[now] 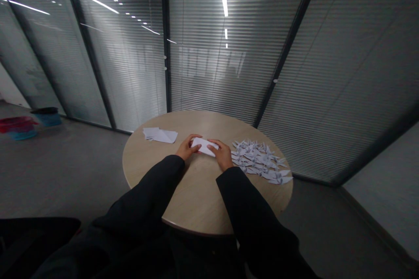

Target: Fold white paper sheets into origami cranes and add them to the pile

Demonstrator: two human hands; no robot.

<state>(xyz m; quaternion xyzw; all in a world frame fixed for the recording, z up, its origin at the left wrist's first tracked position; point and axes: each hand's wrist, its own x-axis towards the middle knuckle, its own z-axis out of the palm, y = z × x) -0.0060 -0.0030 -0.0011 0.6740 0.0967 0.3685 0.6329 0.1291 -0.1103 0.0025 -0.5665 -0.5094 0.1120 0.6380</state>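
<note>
A folded piece of white paper is held between my two hands above the middle of the round table. My left hand grips its left end, thumb on the near face and fingers along the top edge. At the right end, my right hand pinches it the same way. To the right lie many folded paper cranes, crowded together in rows. On the left side of the tabletop rests a small stack of white paper sheets.
Behind the table stands a glass partition with blinds and dark frames. Two bins stand on the floor at far left: one blue with a dark rim, one with a red liner. A black chair-like shape fills the lower left.
</note>
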